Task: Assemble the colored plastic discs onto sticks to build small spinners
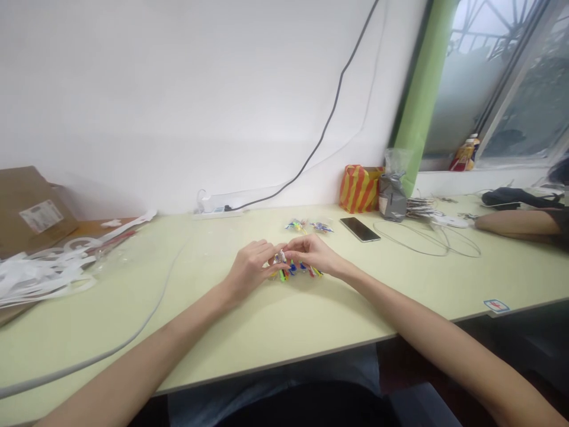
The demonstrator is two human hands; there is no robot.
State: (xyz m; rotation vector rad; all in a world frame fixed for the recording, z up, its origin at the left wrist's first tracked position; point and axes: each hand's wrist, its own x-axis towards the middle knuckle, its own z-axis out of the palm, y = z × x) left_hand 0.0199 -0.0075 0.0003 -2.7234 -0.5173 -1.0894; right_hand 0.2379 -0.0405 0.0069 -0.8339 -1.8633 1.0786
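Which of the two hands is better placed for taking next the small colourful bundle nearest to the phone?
Probably the right hand: it is nearer to that colourful bundle, while the left hand lies farther off. Both seem busy at a small whitish piece.

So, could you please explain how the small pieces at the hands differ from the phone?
The small pieces are multicoloured; the phone has a black screen. Each piece is tiny; the phone is larger and flat. The pieces are by the left hand and right hand; the phone lies apart from both. Both are at the table.
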